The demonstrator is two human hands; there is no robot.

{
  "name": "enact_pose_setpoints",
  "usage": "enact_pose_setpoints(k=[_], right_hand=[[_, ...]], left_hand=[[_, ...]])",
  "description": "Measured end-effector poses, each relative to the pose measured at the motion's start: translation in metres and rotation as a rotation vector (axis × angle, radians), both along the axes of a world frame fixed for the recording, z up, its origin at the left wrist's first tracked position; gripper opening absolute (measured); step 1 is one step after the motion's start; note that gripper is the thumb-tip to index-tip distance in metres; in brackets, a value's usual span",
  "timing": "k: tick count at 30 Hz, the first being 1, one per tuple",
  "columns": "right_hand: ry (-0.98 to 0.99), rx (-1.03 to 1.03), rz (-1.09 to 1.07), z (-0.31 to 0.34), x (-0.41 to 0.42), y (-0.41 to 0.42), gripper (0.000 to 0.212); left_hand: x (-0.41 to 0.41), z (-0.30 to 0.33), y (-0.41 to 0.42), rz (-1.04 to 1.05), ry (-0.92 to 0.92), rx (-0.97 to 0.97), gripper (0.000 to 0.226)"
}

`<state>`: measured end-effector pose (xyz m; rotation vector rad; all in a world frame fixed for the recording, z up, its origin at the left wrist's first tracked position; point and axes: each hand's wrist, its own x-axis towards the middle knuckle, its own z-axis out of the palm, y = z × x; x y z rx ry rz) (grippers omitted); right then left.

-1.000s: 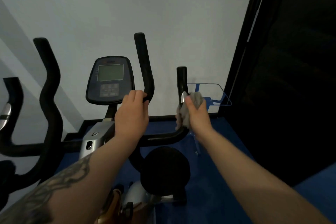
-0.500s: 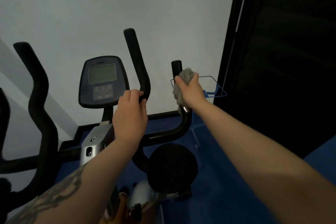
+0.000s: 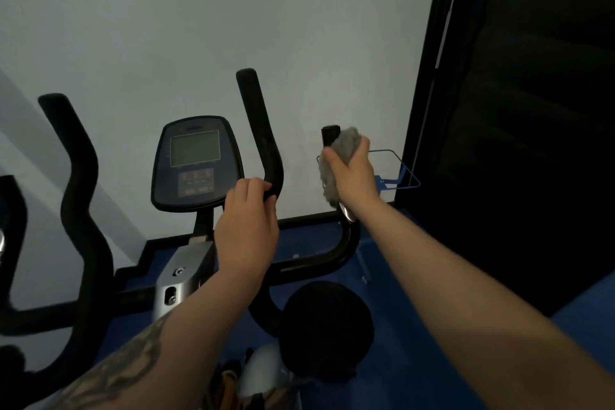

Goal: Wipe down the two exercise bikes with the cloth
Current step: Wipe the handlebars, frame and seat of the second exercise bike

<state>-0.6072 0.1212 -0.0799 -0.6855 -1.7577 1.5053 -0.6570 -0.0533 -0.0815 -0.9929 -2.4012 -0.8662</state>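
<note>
An exercise bike stands in front of me, with a dark console (image 3: 197,163) and black curved handlebars. My left hand (image 3: 248,226) grips the inner upright handlebar (image 3: 259,130) at its bend. My right hand (image 3: 352,173) holds a grey cloth (image 3: 344,146) wrapped round the short outer grip (image 3: 330,135), close to its top end. The cloth covers most of that grip. A metal sensor patch (image 3: 346,211) shows just below my right hand. The bike's other handlebar (image 3: 80,176) rises at the left.
A white wall stands right behind the bike. A dark panel (image 3: 519,110) fills the right side. A blue wire holder (image 3: 404,176) sticks out beside the right grip. The floor (image 3: 416,343) is blue. A black round part (image 3: 327,326) sits below the handlebars.
My right hand has slid the cloth upward along the outer grip, from beside the sensor patch to near the top. My left hand has stayed on the inner handlebar.
</note>
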Motion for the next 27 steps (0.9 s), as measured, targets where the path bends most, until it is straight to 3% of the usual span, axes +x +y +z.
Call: enact_pose_setpoints(k=[5, 10, 13, 16, 21, 24, 27], right_hand=[[0.070, -0.117, -0.015, -0.045, 0.050, -0.047, 0.049], [-0.083, -0.124, 0.188, -0.047, 0.087, -0.050, 0.054], [-0.122, 0.084, 0.107, -0.040, 0.092, -0.049, 0.040], [-0.068, 0.408, 0.002, -0.036, 0.095, -0.050, 0.042], [-0.376, 1.137, 0.468, -0.021, 0.092, -0.038, 0.050], [-0.577, 1.164, 0.599, -0.012, 0.077, -0.043, 0.050], [-0.791, 1.065, 0.796, -0.003, 0.053, -0.062, 0.047]], left_hand=[[0.000, 0.000, -0.001, -0.004, 0.008, 0.024, 0.014], [-0.001, -0.002, -0.003, -0.005, -0.024, 0.052, 0.014], [-0.001, -0.005, -0.006, 0.006, -0.113, 0.141, 0.020], [0.003, -0.008, -0.013, 0.020, -0.223, 0.243, 0.024], [0.026, -0.028, -0.035, 0.029, -0.318, 0.313, 0.036], [0.041, -0.040, -0.043, 0.096, -0.282, 0.356, 0.037], [0.043, -0.040, -0.043, 0.122, -0.361, 0.373, 0.037]])
